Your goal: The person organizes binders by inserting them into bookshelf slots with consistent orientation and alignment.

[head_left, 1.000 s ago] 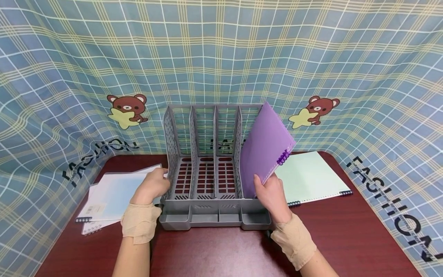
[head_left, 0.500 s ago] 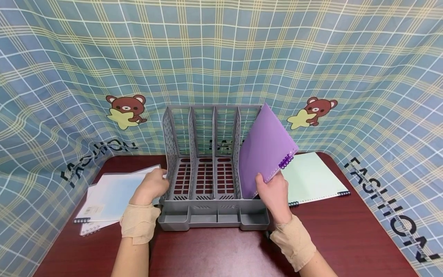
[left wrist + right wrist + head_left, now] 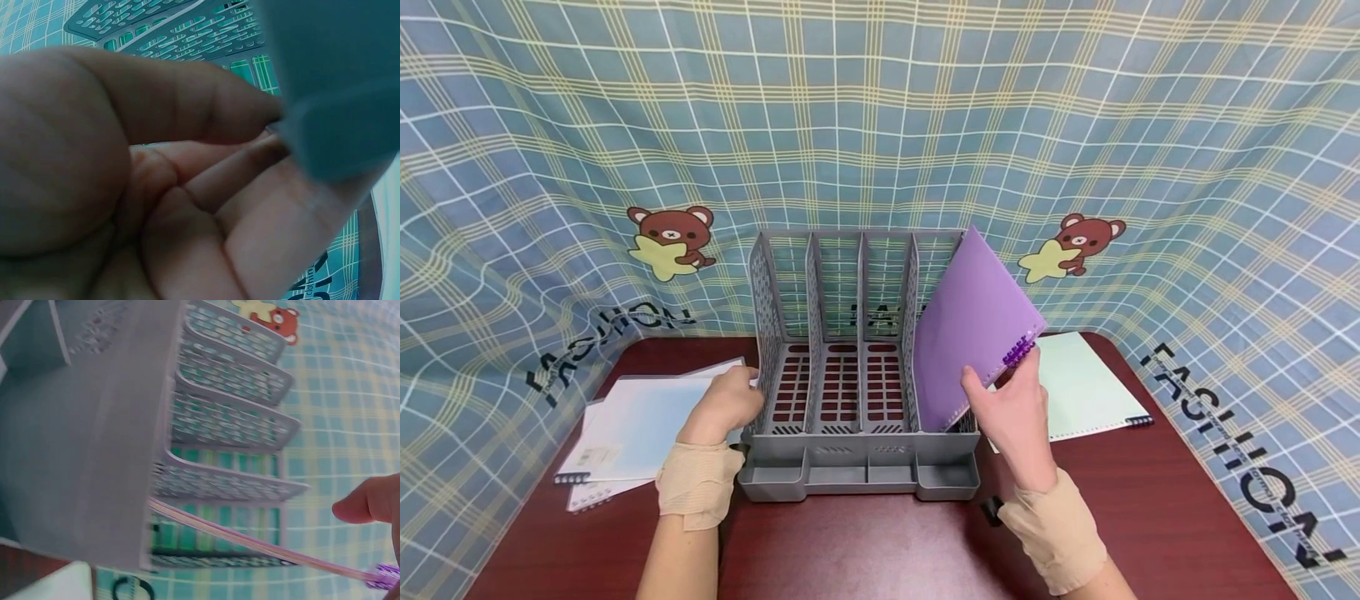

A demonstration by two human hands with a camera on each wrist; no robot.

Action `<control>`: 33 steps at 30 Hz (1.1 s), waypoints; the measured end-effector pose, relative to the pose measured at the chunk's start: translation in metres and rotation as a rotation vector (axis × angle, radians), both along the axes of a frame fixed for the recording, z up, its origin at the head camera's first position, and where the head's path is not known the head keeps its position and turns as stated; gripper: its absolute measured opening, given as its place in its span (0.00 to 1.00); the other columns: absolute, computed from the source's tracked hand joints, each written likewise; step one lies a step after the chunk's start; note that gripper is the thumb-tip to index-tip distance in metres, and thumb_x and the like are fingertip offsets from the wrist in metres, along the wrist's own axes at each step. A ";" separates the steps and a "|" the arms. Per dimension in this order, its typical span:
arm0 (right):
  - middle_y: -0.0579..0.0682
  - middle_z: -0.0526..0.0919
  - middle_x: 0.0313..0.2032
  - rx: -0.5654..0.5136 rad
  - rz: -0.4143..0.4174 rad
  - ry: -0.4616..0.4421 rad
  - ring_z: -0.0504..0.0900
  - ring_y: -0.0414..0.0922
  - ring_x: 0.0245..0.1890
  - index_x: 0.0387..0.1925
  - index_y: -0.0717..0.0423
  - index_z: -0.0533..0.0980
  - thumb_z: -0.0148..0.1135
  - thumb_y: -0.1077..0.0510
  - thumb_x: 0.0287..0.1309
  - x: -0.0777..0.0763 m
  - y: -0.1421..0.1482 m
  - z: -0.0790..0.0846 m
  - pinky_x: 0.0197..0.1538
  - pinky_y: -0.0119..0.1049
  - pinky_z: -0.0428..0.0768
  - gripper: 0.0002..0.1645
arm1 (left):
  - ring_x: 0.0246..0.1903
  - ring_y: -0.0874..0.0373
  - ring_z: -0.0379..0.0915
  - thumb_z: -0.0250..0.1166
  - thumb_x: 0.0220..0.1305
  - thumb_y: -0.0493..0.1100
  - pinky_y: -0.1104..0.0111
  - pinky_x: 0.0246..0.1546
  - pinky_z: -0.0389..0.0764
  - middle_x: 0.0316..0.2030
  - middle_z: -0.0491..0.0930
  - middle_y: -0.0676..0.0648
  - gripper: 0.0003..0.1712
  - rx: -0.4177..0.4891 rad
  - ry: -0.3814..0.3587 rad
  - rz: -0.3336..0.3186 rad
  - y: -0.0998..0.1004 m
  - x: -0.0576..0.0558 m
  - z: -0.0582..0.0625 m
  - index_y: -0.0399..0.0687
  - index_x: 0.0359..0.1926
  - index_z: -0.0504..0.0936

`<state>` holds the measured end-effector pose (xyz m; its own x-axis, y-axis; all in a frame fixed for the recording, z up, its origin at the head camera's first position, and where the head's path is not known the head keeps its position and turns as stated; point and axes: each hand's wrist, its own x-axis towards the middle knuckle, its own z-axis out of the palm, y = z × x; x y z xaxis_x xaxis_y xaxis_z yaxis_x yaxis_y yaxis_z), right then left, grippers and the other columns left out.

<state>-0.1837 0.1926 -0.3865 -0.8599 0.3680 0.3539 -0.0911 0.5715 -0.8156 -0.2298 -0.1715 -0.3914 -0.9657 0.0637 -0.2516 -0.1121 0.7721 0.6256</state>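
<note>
A grey file organizer (image 3: 861,457) with upright dividers stands at the table's middle. My left hand (image 3: 721,406) grips its left side wall, thumb and fingers meeting at the grey edge in the left wrist view. A purple spiral notebook (image 3: 970,325) stands tilted in the rightmost compartment, its coil end raised toward me. My right hand (image 3: 1017,417) is at the notebook's spine, thumb and fingers spread. In the right wrist view the thumb (image 3: 362,501) stands apart from the notebook edge; the other fingers are mostly hidden behind the coil in the head view.
Pale blue and white spiral notebooks (image 3: 651,417) lie overlapping at the left. A light green spiral notebook (image 3: 1090,387) lies at the right, behind my right hand. A plaid curtain (image 3: 880,125) hangs around the table's back and sides.
My right hand has loosened its hold and slid up and right along the spine toward the coil. The notebook has tipped slightly rightward. My left hand stays on the organizer.
</note>
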 end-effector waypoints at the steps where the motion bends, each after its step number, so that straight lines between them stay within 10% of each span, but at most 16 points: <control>1: 0.60 0.80 0.54 -0.014 0.019 -0.002 0.80 0.54 0.54 0.73 0.43 0.52 0.70 0.42 0.52 0.002 0.002 0.003 0.54 0.53 0.78 0.53 | 0.12 0.61 0.50 0.42 0.67 0.31 0.65 0.17 0.64 0.51 0.76 0.26 0.33 0.000 -0.001 0.000 0.000 0.001 0.000 0.26 0.73 0.54; 10: 0.50 0.65 0.71 -0.075 0.055 0.028 0.66 0.43 0.68 0.76 0.29 0.43 0.70 0.43 0.54 0.019 0.029 0.038 0.67 0.40 0.67 0.58 | 0.12 0.61 0.52 0.43 0.68 0.32 0.64 0.19 0.66 0.52 0.75 0.26 0.33 -0.015 0.011 -0.003 0.003 0.000 0.002 0.25 0.73 0.54; 16: 0.45 0.62 0.72 -0.101 -0.029 0.092 0.64 0.37 0.69 0.76 0.29 0.44 0.69 0.46 0.56 0.030 0.056 0.058 0.69 0.36 0.64 0.56 | 0.11 0.61 0.52 0.45 0.71 0.37 0.64 0.19 0.66 0.24 0.75 0.42 0.33 -0.034 0.041 0.003 0.005 0.000 0.007 0.26 0.73 0.55; 23: 0.45 0.56 0.75 -0.139 -0.118 0.015 0.58 0.38 0.72 0.76 0.27 0.42 0.60 0.45 0.61 0.029 0.099 0.063 0.71 0.41 0.61 0.51 | 0.22 0.54 0.68 0.47 0.75 0.45 0.56 0.32 0.73 0.63 0.67 0.26 0.36 -0.065 0.116 0.000 0.014 0.015 0.030 0.28 0.75 0.52; 27: 0.50 0.53 0.76 -0.032 -0.104 -0.144 0.57 0.52 0.73 0.77 0.27 0.30 0.53 0.40 0.64 0.022 0.126 0.053 0.66 0.59 0.63 0.53 | 0.15 0.52 0.65 0.47 0.75 0.49 0.56 0.29 0.73 0.58 0.71 0.26 0.40 -0.066 0.173 0.008 0.021 0.027 0.045 0.31 0.76 0.46; 30: 0.62 0.52 0.75 0.095 -0.037 -0.240 0.59 0.66 0.70 0.77 0.34 0.22 0.49 0.38 0.66 0.015 0.148 0.040 0.58 0.70 0.63 0.56 | 0.37 0.40 0.80 0.47 0.74 0.50 0.45 0.45 0.76 0.65 0.65 0.26 0.41 -0.062 0.297 0.019 0.028 0.043 0.060 0.32 0.77 0.45; 33: 0.71 0.52 0.73 0.175 0.016 -0.299 0.59 0.74 0.66 0.77 0.43 0.21 0.47 0.38 0.67 0.005 0.165 0.025 0.55 0.72 0.63 0.57 | 0.66 0.35 0.61 0.48 0.75 0.52 0.41 0.64 0.63 0.72 0.57 0.30 0.40 -0.045 0.465 0.016 0.043 0.060 0.070 0.33 0.76 0.49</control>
